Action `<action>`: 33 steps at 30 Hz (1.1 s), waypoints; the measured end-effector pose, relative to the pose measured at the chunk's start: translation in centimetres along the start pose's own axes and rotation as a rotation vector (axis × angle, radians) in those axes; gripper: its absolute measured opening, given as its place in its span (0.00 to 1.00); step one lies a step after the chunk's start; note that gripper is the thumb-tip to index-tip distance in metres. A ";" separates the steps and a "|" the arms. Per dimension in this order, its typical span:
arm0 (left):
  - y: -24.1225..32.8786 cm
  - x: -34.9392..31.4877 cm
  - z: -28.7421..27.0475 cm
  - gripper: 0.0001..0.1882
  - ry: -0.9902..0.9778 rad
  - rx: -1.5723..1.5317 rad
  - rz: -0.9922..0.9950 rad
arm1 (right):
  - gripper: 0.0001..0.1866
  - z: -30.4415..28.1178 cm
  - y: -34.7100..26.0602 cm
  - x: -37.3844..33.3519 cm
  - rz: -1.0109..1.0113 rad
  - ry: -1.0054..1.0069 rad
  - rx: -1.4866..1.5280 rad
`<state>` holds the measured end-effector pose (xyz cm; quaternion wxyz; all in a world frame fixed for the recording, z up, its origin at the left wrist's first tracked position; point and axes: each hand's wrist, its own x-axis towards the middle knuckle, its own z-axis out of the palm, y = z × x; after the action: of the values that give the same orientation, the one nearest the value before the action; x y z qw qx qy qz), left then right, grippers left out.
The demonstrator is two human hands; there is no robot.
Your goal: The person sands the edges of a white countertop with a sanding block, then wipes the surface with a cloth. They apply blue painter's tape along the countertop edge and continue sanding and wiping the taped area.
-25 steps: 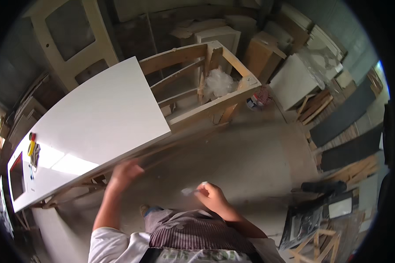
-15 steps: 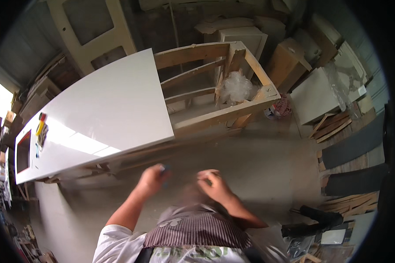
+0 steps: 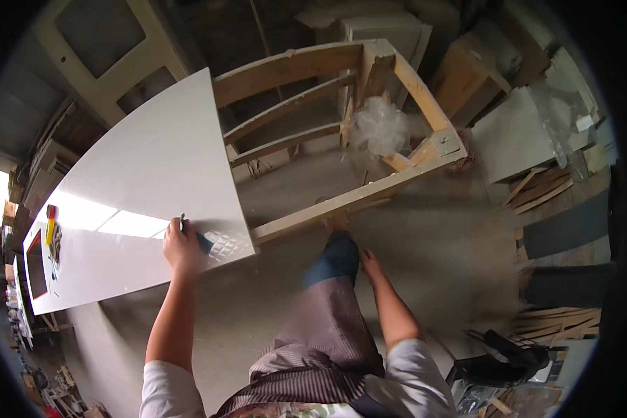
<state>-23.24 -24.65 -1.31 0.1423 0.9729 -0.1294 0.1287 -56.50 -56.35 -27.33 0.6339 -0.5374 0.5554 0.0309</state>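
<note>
In wooden frame (image 3: 355, 198), plastic (image 3: 380, 127), left hand (image 3: 180, 249) over panel (image 3: 157, 167)

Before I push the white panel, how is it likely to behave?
The white panel may feel slippery: its face is glossy with bright reflections. It seems fairly stiff, showing no obvious sag on the wooden frame. Its broad span would probably make lifting one-handed awkward.

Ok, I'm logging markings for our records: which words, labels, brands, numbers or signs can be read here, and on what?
None can be read reliably.
Shirt front: greenish printing, cut off at the lower picture edge; not readable.
White panel: no readable lettering.
Background stacks: too small or blurred to tell.
</note>
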 end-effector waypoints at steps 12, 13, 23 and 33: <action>0.4 0.2 1.2 0.14 -0.013 -0.035 -0.019 | 0.21 8.7 3.0 18.5 -0.645 0.204 -0.595; -0.6 0.1 0.5 0.14 0.005 0.019 -0.025 | 0.21 11.0 1.2 15.9 -0.683 0.292 -0.647; 0.3 -0.4 0.6 0.12 0.042 -0.046 0.001 | 0.26 7.8 -5.8 11.1 -0.956 -0.078 -0.940; -0.4 -0.7 0.3 0.11 0.051 -0.020 -0.012 | 0.25 10.4 -6.3 11.9 -1.074 0.022 -0.973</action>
<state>-23.70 -24.23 -1.89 0.1562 0.9685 -0.1214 0.1512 -40.98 -58.20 -34.10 0.2453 -0.9575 0.1445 -0.0463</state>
